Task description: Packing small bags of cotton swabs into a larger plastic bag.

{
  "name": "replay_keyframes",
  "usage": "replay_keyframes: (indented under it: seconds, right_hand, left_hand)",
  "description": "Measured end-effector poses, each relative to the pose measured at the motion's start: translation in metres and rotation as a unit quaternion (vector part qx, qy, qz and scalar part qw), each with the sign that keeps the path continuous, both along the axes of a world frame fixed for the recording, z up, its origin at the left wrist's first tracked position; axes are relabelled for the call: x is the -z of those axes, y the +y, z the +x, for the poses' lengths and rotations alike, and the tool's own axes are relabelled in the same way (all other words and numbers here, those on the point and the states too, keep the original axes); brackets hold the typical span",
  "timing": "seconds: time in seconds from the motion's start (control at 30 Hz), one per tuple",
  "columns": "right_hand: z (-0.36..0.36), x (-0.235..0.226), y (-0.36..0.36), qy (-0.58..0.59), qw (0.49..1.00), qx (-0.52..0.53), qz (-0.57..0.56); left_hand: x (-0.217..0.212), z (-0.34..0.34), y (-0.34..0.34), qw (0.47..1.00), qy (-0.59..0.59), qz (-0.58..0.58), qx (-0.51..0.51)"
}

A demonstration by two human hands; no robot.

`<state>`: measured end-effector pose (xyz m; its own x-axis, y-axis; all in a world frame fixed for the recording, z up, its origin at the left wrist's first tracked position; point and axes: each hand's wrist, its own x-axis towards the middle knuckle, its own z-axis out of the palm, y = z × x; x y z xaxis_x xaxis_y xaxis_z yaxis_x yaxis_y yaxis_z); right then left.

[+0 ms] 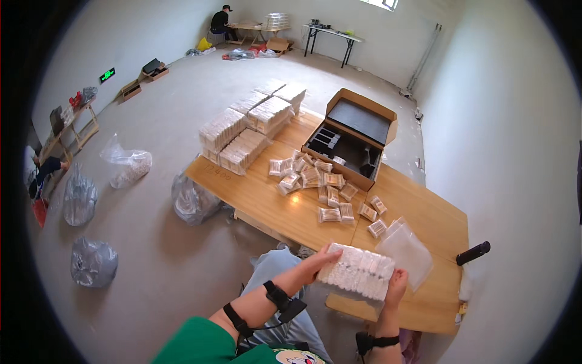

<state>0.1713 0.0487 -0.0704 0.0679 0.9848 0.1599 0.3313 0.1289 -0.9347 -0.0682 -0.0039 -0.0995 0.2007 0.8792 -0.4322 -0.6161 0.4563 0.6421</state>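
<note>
Between my two hands, above the table's near edge, is a clear plastic bag of cotton swab packs, filled into a block with white tips facing up. My left hand is closed on its left end, thumb on top. At the right end, my right hand grips the bag's side. Just beyond it lie flat empty clear bags. Loose small packs of cotton swabs are scattered farther up the table, a few of them close to the clear bags.
Stacked filled bags stand at the table's far left. An open cardboard box with black gear sits at the back. A black cylinder is at the right edge. Stuffed plastic bags lie on the floor; another person sits far off.
</note>
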Motion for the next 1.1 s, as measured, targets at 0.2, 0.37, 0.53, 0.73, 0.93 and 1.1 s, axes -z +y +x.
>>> replay_keyframes:
  seconds: [0.2,0.37,0.53,0.73,0.93,1.1]
  right_hand:
    - [-0.053,-0.014,0.043,0.085,0.995,-0.054,0.027]
    - [-0.08,0.047,0.058,0.078,0.991,-0.105,0.032]
    - [0.004,0.129,0.06,-0.288,0.953,-0.039,0.086]
    - [0.041,0.162,0.044,-0.459,0.884,0.009,0.092]
    - [0.037,0.16,0.037,-0.47,0.877,0.005,0.103]
    - [0.051,0.149,0.038,-0.485,0.868,0.035,0.097]
  left_hand:
    - [-0.015,-0.06,-0.01,0.987,-0.135,0.084,0.002]
    - [0.002,-0.122,-0.017,0.963,-0.187,0.119,-0.155]
    - [-0.031,-0.206,0.012,0.906,-0.125,0.192,-0.356]
    - [0.01,-0.369,0.088,0.859,-0.011,0.117,-0.499]
    - [0.068,-0.425,0.125,0.772,0.023,0.034,-0.634]
    - [0.079,-0.426,0.173,0.743,0.008,-0.037,-0.668]
